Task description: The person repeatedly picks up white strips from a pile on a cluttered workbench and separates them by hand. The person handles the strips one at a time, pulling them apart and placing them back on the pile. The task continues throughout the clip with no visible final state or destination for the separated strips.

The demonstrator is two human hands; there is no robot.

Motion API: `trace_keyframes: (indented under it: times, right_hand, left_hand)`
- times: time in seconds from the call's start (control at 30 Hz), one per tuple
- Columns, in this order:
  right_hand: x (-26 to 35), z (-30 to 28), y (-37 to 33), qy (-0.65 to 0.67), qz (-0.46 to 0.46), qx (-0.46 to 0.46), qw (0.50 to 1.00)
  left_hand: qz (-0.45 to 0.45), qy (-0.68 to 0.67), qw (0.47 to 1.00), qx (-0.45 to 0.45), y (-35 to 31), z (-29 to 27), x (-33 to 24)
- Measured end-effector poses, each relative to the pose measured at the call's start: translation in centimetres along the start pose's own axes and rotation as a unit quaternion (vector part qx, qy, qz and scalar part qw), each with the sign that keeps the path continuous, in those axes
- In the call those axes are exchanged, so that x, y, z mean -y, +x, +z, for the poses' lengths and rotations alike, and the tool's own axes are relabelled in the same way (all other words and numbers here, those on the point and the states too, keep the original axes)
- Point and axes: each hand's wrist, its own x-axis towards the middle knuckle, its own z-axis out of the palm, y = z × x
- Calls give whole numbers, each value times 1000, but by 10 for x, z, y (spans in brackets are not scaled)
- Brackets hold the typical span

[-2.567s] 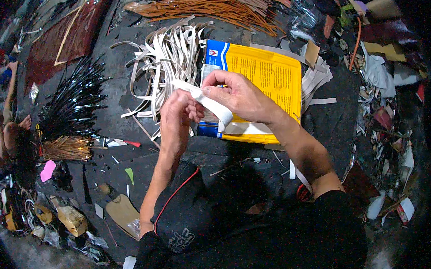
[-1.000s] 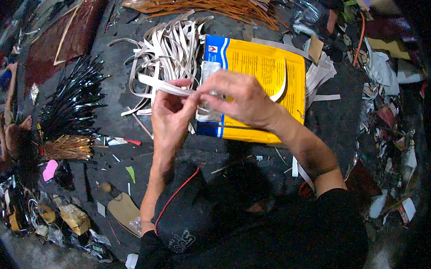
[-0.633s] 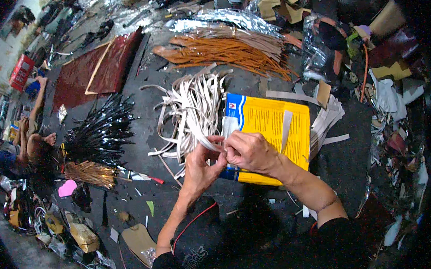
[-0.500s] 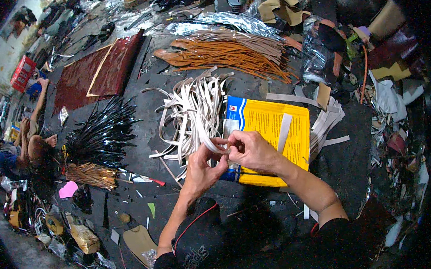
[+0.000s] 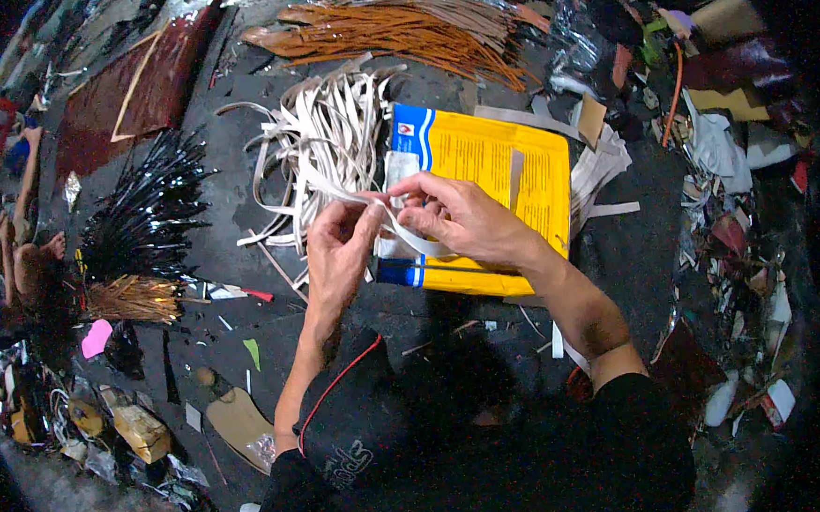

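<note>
My left hand [image 5: 337, 253] is closed, pinching a long pale strip [image 5: 418, 240] between thumb and fingers. The strip looks flat and flexible, like leather or a similar material. My right hand [image 5: 464, 217] is loosely curled over the same strip, which runs beneath its thumb; the inner fingers are hidden. Just beyond my left hand lies a tangled heap of similar pale strips [image 5: 327, 134]. Under my right hand is a flat yellow and blue printed sack [image 5: 541, 173], with a single pale strip [image 5: 515, 182] lying on it.
More pale strips [image 5: 597, 174] fan out right of the sack. Orange-brown strips [image 5: 397, 41] lie at the back, black strips [image 5: 140, 211] and brown sticks [image 5: 136, 299] to the left. Dark red sheets [image 5: 127, 86] lie far left, near a seated person [image 5: 29, 242]. Scraps crowd the right side.
The view has shifted, so the scene sits higher and further left. My hands were pinched close together on the strip; now the right fingers are looser and a curved length shows between the hands.
</note>
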Motion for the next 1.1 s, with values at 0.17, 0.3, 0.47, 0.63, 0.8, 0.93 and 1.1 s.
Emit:
trace_keyframes:
  times: [0.17, 0.3, 0.47, 0.63, 0.8, 0.93, 1.1]
  right_hand:
    - [14, 7, -3, -184, -120, -102, 970]
    - [8, 13, -2, -335, -214, -116, 910]
    - [15, 19, 3, -269, -198, -154, 930]
    - [10, 29, 12, -323, -262, -152, 896]
    - [15, 26, 11, -340, -295, -128, 884]
    - [5, 14, -5, -171, -98, -134, 971]
    - [14, -34, -44, -204, 95, 3, 974]
  left_hand:
    - [-44, -45, 997, -49, 0, 4, 13]
    - [-104, -186, 977, -13, 0, -6, 8]
    - [-107, -57, 992, -41, -1, -1, 2]
    - [-80, 70, 992, -65, -9, 7, -9]
    - [-126, 27, 989, -67, -5, 2, -6]
    - [-100, -47, 991, -73, -5, 0, 2]
    - [-84, -49, 993, -71, -6, 2, 11]
